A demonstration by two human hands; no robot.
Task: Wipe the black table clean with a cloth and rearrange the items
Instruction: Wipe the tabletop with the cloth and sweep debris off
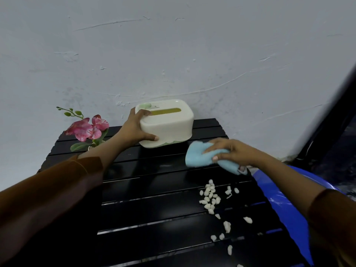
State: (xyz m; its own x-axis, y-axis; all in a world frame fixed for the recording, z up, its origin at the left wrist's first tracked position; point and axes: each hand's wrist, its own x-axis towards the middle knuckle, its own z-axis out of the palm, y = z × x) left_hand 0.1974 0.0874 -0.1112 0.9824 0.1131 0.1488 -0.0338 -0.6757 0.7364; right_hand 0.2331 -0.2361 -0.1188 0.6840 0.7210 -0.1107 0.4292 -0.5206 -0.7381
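Pale, scuffed plaster wall is filling the upper frame; below it a black slatted table (154, 209) is running from about 12 o'clock toward 6.

Light blue cloth (200, 153) is lying bunched on the table at roughly 2 o'clock, near the right edge. Right hand (231, 151) is pressing down on it, fingers curled over the top and gripping the folds. Judged soft, light and limp; best held as a wad under the palm so a flat face is dragging on the slats.

Just beside it at 12 o'clock, a cream tissue box (169, 124) with a slot in its lid is tilting, near edge seemingly lifted off the surface. Left hand (138, 130) is clasping its left end, thumb low, fingers over the top. Judged rigid, smooth plastic, light, possibly slippery; a grip across the short end looks adequate.

Pink artificial orchid (86, 128) is standing at 10 o'clock, partly hidden by the left sleeve.

White crumbs (210, 195) are lying scattered from 3 to 5 o'clock. A blue basin (279, 199) is sitting off the right edge.

Counts: cloth 1; tissue box 1; orchid 1; basin 1; crumbs roughly thirty, clustered, exact count uncertain.
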